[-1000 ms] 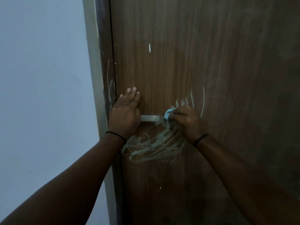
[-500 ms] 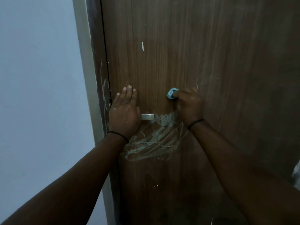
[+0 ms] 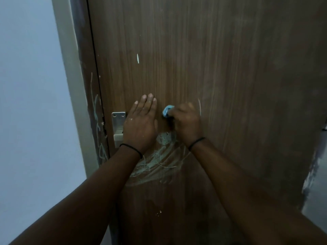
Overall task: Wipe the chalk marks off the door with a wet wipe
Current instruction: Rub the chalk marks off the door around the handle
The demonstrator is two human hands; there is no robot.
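Note:
A brown wooden door [image 3: 221, 68] fills the view. My left hand [image 3: 141, 124] lies flat against it with straight fingers, just right of a metal lock plate [image 3: 118, 124]. My right hand [image 3: 187, 122] grips a crumpled light-blue wet wipe [image 3: 167, 111] and presses it on the door beside my left hand. Smeared whitish chalk marks [image 3: 159, 161] spread below both wrists. A thin chalk line [image 3: 200, 106] rises right of my right hand, and a short white dash [image 3: 137, 58] sits higher up.
The dark door frame [image 3: 95, 129] at left carries more chalk scribbles, with a pale wall [image 3: 31, 103] beyond it. The door's right edge [image 3: 311, 174] shows at lower right, with a lighter gap past it.
My right hand with the wipe went up from the handle area, then left toward my left hand. My left hand shifted right, uncovering the lock plate. The chalk strokes above the handle are mostly gone.

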